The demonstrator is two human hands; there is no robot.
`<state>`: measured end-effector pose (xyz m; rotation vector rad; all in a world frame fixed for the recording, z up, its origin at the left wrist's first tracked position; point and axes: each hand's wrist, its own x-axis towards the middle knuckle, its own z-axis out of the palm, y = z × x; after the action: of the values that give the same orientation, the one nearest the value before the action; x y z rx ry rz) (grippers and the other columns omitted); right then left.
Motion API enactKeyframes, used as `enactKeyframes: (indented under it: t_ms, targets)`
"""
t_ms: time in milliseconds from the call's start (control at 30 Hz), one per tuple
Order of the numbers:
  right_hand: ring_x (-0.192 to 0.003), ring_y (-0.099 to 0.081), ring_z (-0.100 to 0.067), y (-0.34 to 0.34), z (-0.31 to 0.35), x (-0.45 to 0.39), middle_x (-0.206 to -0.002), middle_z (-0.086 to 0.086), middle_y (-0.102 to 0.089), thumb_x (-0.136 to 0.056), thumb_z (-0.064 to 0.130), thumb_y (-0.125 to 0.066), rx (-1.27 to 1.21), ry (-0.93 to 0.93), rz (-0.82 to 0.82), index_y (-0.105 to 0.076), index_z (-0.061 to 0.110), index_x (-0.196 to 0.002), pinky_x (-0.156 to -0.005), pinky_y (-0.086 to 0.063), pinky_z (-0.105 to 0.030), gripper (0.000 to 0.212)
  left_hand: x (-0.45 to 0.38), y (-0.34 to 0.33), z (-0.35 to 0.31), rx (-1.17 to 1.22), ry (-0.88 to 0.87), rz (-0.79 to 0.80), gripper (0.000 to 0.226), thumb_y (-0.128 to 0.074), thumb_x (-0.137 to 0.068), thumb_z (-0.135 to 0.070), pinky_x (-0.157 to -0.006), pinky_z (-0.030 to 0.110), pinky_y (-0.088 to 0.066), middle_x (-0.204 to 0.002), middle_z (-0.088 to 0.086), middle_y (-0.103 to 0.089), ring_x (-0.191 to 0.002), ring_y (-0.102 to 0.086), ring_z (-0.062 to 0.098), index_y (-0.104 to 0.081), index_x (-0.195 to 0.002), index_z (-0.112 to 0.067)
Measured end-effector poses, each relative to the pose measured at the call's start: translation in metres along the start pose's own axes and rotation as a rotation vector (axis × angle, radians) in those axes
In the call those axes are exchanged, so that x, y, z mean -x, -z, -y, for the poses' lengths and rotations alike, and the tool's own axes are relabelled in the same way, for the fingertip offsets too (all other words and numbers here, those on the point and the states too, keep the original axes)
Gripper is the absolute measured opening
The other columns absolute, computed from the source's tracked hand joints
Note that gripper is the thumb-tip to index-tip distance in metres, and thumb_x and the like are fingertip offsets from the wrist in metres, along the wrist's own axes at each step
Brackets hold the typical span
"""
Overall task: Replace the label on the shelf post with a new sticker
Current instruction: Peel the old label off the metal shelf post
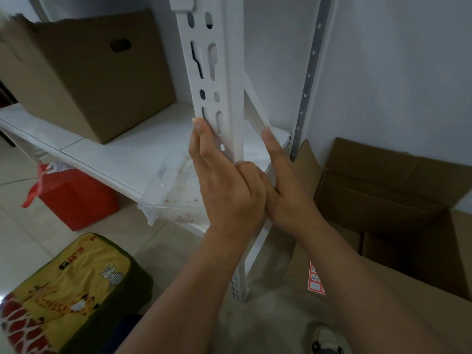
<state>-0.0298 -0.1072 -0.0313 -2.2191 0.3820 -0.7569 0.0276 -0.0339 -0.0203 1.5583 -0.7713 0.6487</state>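
Both hands lie flat with straight fingers against the white shelf post (pixel 217 80), left hand (pixel 224 185) on its front face, right hand (pixel 286 190) on its side, apparently pressing a label hidden beneath; next, check adhesion.

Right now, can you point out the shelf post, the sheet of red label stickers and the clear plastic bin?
shelf post (pixel 231 80): head view, bare front face beside the slots.
sheet of red label stickers (pixel 316 281): head view, middle of the sheet.
clear plastic bin (pixel 176 198): head view, near wall.
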Motion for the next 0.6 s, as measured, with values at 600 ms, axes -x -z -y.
enactKeyframes:
  t_ms: [600]
  targets:
    - [-0.076, -0.061, -0.017, 0.037, 0.030, 0.023, -0.079, -0.007, -0.066, -0.087, 0.026, -0.048, -0.743, -0.159, -0.044, -0.072, 0.017, -0.085, -0.068, -0.051, -0.024, 0.025, 0.026, 0.021, -0.010, -0.089, -0.293, 0.054, 0.014, -0.065, -0.090, -0.017, -0.088, 0.023, -0.038, -0.109, 0.007, -0.054, -0.107, -0.046, 0.015, -0.071, -0.094, -0.005]
